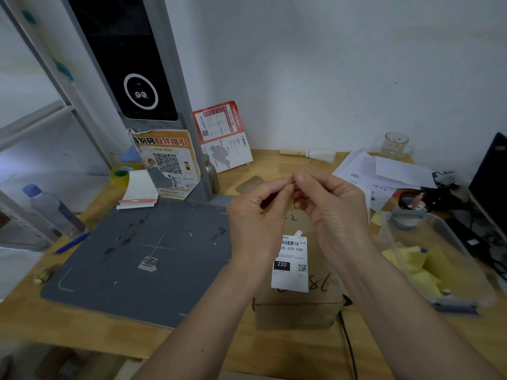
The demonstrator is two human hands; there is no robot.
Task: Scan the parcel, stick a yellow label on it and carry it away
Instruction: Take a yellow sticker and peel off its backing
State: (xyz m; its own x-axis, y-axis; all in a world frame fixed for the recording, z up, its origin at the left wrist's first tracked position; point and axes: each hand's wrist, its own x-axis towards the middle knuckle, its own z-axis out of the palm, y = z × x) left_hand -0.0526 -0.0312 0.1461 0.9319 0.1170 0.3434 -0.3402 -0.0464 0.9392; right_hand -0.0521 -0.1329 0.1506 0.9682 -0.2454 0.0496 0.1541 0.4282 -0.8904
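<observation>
— Both hands are up over the parcel: your left hand and right hand meet fingertip to fingertip, pinching one small thin thing between them. What is it?

— Too small and blurred to be sure. It shows tan at the edge, not clearly yellow. Going by the task, you are probably peeling a label from its backing, which would explain why both hands work at one spot with thumbs and forefingers closed on it.

— And the parcel?

— The cardboard parcel sits on the wooden desk right under your wrists, just beside the right edge of the grey scanning mat, not on its cross mark. Its white shipping label faces up and there's handwriting on the top. No yellow label shows on it, so sticking looks not yet done.

— Why keep it there?

— Likely so you can drop your hands straight down and press the label on without reaching.

— Where are the spare labels?

— Yellow slips lie in the clear plastic bin to your right, close at hand.

— The rest?

— The scanner column stands at the back of the mat against a white wall, posters propped at its foot. A water bottle, a tape roll and a blue pen are on the left; loose papers and a glass cup sit at the back right.
</observation>
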